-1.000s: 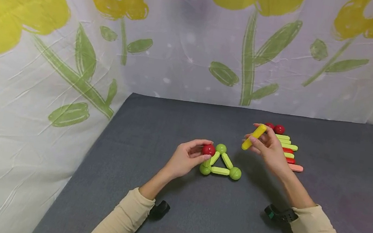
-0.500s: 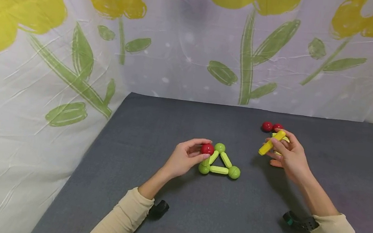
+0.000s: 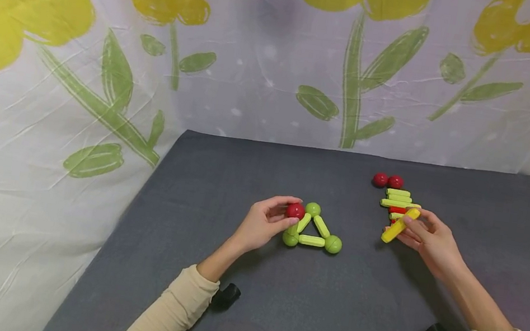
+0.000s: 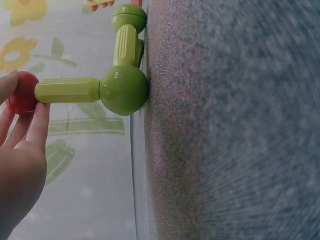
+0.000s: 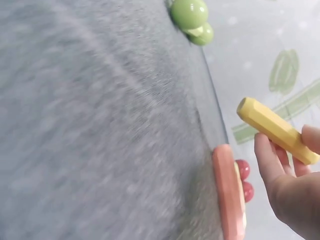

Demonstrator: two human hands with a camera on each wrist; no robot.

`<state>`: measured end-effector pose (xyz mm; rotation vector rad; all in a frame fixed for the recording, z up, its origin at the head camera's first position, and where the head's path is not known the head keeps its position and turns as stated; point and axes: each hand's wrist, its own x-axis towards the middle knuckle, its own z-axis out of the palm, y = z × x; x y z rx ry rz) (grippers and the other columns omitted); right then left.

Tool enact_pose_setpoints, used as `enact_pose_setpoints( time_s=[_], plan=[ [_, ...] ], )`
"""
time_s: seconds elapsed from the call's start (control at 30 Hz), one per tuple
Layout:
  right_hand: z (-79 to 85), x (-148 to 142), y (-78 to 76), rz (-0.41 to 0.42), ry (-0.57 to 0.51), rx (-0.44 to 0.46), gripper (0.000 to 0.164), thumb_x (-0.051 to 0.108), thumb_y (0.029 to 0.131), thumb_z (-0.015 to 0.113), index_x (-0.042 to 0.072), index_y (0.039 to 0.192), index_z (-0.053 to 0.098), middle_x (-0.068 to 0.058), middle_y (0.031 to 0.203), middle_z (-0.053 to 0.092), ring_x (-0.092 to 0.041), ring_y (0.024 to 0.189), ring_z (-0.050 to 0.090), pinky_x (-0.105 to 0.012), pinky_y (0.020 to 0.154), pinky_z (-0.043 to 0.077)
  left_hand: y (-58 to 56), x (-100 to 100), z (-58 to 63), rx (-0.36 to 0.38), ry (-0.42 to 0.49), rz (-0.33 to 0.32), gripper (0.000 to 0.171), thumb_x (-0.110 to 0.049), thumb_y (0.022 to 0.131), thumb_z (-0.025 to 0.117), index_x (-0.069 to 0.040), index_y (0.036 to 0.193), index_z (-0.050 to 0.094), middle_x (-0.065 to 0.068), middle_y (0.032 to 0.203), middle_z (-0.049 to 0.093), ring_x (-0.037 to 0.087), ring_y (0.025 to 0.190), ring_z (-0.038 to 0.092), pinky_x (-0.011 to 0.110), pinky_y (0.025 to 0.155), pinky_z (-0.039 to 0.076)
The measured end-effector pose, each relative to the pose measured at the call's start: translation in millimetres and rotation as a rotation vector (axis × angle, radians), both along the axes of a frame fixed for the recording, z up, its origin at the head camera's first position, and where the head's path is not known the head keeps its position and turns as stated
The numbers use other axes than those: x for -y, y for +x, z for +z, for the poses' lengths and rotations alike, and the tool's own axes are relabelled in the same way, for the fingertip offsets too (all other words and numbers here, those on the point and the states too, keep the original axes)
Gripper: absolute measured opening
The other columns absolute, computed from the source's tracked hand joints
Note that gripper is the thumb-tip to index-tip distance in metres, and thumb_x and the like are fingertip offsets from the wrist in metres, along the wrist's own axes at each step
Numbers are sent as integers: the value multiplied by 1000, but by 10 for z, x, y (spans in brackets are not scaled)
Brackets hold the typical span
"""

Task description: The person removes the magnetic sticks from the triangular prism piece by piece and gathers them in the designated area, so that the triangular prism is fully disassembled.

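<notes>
My left hand [image 3: 260,224] grips a red ball [image 3: 295,210] between thumb and fingers. The ball sits on top of an upright light-green rod [image 4: 67,90], which rises from a green ball [image 4: 124,90]. That green ball is one corner of a flat triangle made of green balls [image 3: 333,244] and light-green rods [image 3: 311,241] on the table. Off to the right, my right hand [image 3: 436,247] pinches a yellow rod [image 3: 400,226] and holds it tilted above the table, near the row of loose rods.
Loose light-green rods [image 3: 398,193], red rods [image 3: 397,210] and a salmon rod [image 5: 229,192] lie in a row at the right, partly hidden behind my right hand. Two red balls [image 3: 387,181] rest beyond them. A flowered cloth [image 3: 257,74] hangs behind the dark table [image 3: 274,314].
My right hand has moved right and toward me with the yellow rod, uncovering more of the loose rods. My left hand stays on the red ball.
</notes>
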<state>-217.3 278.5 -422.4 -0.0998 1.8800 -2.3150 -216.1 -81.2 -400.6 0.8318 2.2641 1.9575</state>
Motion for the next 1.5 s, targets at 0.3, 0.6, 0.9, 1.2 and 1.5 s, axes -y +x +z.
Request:
enact_pose_setpoints(
  time_s=[0.3, 0.6, 0.9, 1.2, 1.5],
  plan=[
    [-57, -124, 122, -23, 27, 71, 34, 16, 97, 58, 11, 120, 34, -4, 106, 62, -14, 94, 66, -29, 80, 54, 3, -1, 14, 0, -12, 3, 38, 7, 86, 65, 11, 123, 56, 25, 122, 57, 35, 110, 57, 38, 91, 49],
    [-122, -227, 194, -93, -94, 174, 38, 8, 93, 62, 8, 117, 33, -2, 105, 53, -12, 91, 66, -31, 80, 54, 9, -7, 12, -14, 13, -15, 37, 9, 87, 64, 13, 122, 55, 28, 122, 56, 37, 112, 57, 43, 92, 48],
    [-168, -313, 243, -100, -59, 250, 41, 7, 91, 65, 9, 117, 35, 2, 99, 59, -11, 90, 66, -31, 81, 54, 24, -1, 16, -8, 4, -13, 38, 8, 87, 64, 13, 123, 54, 27, 123, 55, 36, 112, 57, 39, 92, 48],
    [-169, -356, 272, -101, 150, 341, 94, 20, 89, 69, -9, 147, 0, 5, 88, 65, -11, 82, 68, -30, 77, 55, 27, 5, 13, -4, 3, -6, 38, 9, 86, 65, 13, 123, 55, 27, 122, 56, 36, 111, 57, 34, 91, 49],
    [-185, -359, 277, -107, 101, 356, 84, 17, 92, 66, -11, 145, 7, 6, 89, 68, -11, 83, 68, -30, 78, 55, 24, 3, 12, -12, 12, -12, 38, 9, 86, 65, 13, 122, 55, 27, 121, 56, 36, 111, 57, 35, 90, 49]
  ],
)
